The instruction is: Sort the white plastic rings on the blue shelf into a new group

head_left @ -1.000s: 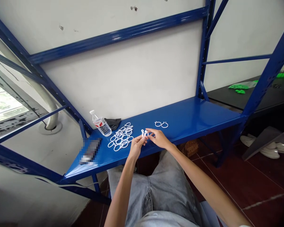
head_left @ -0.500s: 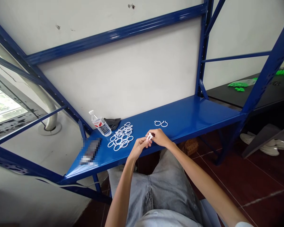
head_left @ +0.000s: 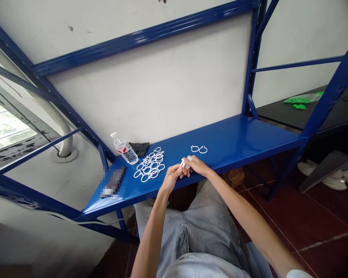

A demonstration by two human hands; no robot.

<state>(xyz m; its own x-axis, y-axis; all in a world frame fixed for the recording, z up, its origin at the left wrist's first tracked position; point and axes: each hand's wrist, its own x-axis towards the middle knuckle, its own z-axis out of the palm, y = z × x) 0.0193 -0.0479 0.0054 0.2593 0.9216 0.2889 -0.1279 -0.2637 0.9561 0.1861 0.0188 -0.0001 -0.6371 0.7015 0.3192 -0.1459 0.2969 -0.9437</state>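
My left hand [head_left: 171, 178] and my right hand [head_left: 197, 166] meet over the front edge of the blue shelf [head_left: 234, 141], both pinched on a small white plastic ring [head_left: 186, 162] held between their fingertips. To the left of my hands a pile of several white rings [head_left: 150, 166] lies on the shelf. Two more white rings [head_left: 199, 149] lie side by side just beyond my right hand.
A water bottle [head_left: 125, 149] lies at the back left beside a black cloth [head_left: 139, 148], and a dark phone-like object [head_left: 113, 181] rests near the left end. Green parts [head_left: 297, 102] sit on a dark table to the right. White shoes [head_left: 336, 175] are on the red floor.
My hands drew closer together and shifted slightly right, folding the white ring between the fingertips. The view drifted a little; the rings on the shelf stayed put.
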